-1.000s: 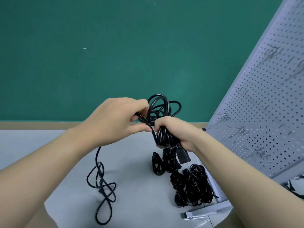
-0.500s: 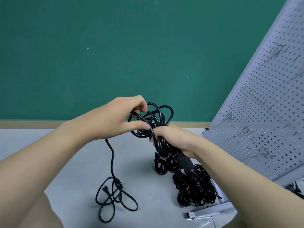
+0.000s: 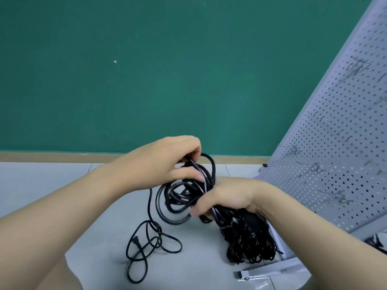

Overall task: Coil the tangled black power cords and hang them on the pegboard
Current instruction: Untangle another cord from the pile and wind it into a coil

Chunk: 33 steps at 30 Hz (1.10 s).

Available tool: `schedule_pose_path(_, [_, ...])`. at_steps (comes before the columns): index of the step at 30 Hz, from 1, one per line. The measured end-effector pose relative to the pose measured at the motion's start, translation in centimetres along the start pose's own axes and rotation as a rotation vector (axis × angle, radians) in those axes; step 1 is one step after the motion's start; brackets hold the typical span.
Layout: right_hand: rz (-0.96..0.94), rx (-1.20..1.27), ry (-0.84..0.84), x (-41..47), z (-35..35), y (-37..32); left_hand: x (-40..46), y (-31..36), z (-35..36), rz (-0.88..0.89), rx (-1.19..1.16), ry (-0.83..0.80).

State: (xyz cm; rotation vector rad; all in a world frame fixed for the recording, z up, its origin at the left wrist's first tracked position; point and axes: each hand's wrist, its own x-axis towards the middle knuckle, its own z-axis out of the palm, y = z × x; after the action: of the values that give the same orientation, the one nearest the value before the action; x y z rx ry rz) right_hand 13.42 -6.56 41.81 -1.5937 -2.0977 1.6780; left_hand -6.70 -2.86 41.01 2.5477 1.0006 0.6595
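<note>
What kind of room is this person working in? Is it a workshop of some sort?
Probably a workshop or storeroom corner. A grey perforated pegboard with wire hooks leans at the right, bundled black power cords lie on the grey floor, and a plain green wall stands behind.

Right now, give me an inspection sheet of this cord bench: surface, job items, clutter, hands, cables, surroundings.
Surface: grey table, bare at the left.
Job's things: black power cord partly coiled, held above the table; pile of black cords on the table beneath the right hand; grey pegboard leaning at the right, wire hooks on it, no cord seen hung.
Clutter: clear packet at the near edge, contents too small to tell.
Hands: left hand pinches a strand; right hand grips the coil.
Cables: loose tail with plug trails from the coil onto the table in loops.
Surroundings: green wall, tan strip along the bottom of it.
</note>
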Motion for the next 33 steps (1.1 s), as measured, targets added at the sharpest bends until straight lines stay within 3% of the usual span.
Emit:
schedule_pose_path(3, [-0.01, -0.007, -0.045, -0.6, -0.2, -0.2, -0.1, 0.0, 0.4, -0.013, -0.032, 0.008])
schedule_pose_path(5, [-0.037, 0.023, -0.037, -1.1, -0.5, -0.5, 0.0, -0.4, 0.4, -0.099, -0.202, 0.039])
schedule_pose_path(9, [-0.141, 0.125, 0.039, -1.4, -0.6, -0.9, 0.2, -1.7, 0.5, -0.202, -0.409, 0.211])
schedule_pose_path(14, [-0.184, 0.422, 0.337, -1.0, -2.0, -0.6, -0.1, -4.9, 0.8, -0.49, -0.633, 0.12])
schedule_pose_path(16, [-0.137, 0.378, 0.497, -0.5, -2.4, -0.1, -0.1, -5.7, 1.2, -0.539, -0.527, 0.133])
schedule_pose_path(19, [-0.063, 0.213, 0.618, 0.4, -2.7, 0.5, 0.2, -6.3, 1.1, -0.515, -0.329, 0.309])
schedule_pose_path(21, [-0.045, 0.199, 0.676, 0.8, -3.0, 0.8, 0.3, -6.3, 0.2, -0.507, -0.42, 0.428])
schedule_pose_path(24, [-0.026, 0.356, 0.715, 1.2, -3.5, 1.2, 0.3, -6.3, -1.1, -0.498, -0.679, 0.423])
schedule_pose_path(28, [-0.039, 0.518, 0.699, 1.1, -3.8, 1.1, 0.1, -5.6, -1.4, -0.427, -0.736, 0.476])
schedule_pose_path(31, [-0.126, 0.447, 0.71, 1.2, -3.4, 0.8, 0.2, -4.8, -1.2, -0.468, -0.751, 0.579])
schedule_pose_path(33, [-0.189, 0.367, 0.721, 1.4, -2.9, 0.7, 0.4, -3.9, -0.7, -0.506, -0.823, 0.556])
